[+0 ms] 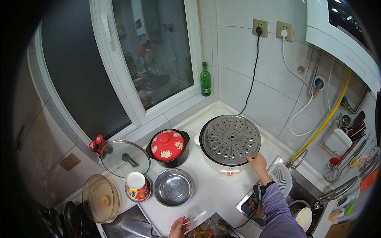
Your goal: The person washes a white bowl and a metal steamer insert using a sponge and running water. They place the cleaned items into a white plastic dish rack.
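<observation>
A round perforated metal steamer plate (pixel 226 145) lies over the dark inside of a cream electric cooking pot (pixel 212 159). My right hand (pixel 257 163) holds the plate's near-right rim, thumb on top; the fingers beneath are partly hidden. Low in the view is my left hand (pixel 180 226), its fingers apart and nothing in them. It is near the counter's front edge, beside a bin-like opening with food scraps (pixel 205 230). Between the left hand and the pots stands a shiny metal bowl (pixel 173 187).
A black pot with a red lid (pixel 168 145) stands by the window, beside a glass lid (pixel 125 159). A paper tub (pixel 137 186), a clear domed cover (pixel 101 199) and a cleaver (pixel 136 227) are at left. The sink (pixel 302 186) is at right; a black cord (pixel 254 71) runs behind the cooker.
</observation>
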Demonstrator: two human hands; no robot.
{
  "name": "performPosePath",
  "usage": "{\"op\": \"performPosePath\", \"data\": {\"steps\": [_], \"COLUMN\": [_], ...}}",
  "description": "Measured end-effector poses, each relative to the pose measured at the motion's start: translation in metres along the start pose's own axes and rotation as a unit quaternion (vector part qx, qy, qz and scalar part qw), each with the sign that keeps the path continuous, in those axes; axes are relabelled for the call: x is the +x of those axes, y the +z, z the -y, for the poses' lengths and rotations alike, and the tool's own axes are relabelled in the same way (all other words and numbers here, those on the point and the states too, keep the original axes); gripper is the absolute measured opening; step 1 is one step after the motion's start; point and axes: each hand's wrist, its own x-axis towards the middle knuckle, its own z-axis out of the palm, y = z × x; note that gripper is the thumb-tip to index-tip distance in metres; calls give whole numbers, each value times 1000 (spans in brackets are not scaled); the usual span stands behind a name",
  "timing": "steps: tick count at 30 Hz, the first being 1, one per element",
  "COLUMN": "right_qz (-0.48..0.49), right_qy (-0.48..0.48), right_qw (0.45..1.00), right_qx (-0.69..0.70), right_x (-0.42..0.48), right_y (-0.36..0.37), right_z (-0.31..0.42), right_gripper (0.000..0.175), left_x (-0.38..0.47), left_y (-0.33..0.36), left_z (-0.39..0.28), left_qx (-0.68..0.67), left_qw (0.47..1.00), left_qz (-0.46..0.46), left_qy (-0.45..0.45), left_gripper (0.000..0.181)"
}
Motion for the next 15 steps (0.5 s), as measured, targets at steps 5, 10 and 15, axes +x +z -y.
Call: {"op": "performPosePath", "data": {"steps": [5,10,15], "right_qz": [-221,-170,-157], "right_qy": [-170,-170,-167], "right_qw": [960,971,973], "right_qx": [4,11,-14], "right_x": [34,82,81], "right_y": [13,39,61], "right_z": [-13,-28,-35], "right_gripper": [57,62,58], "left_x": [1,4,-2], "left_y": [-2,-19,-25], "left_z": [3,20,20], "left_qx": [-5,-10,-8], "left_qw": [1000,1000,1000], "left_qz": [-6,1,-16], "left_qy": [-14,-6,-17], "left_gripper": [50,51,53]}}
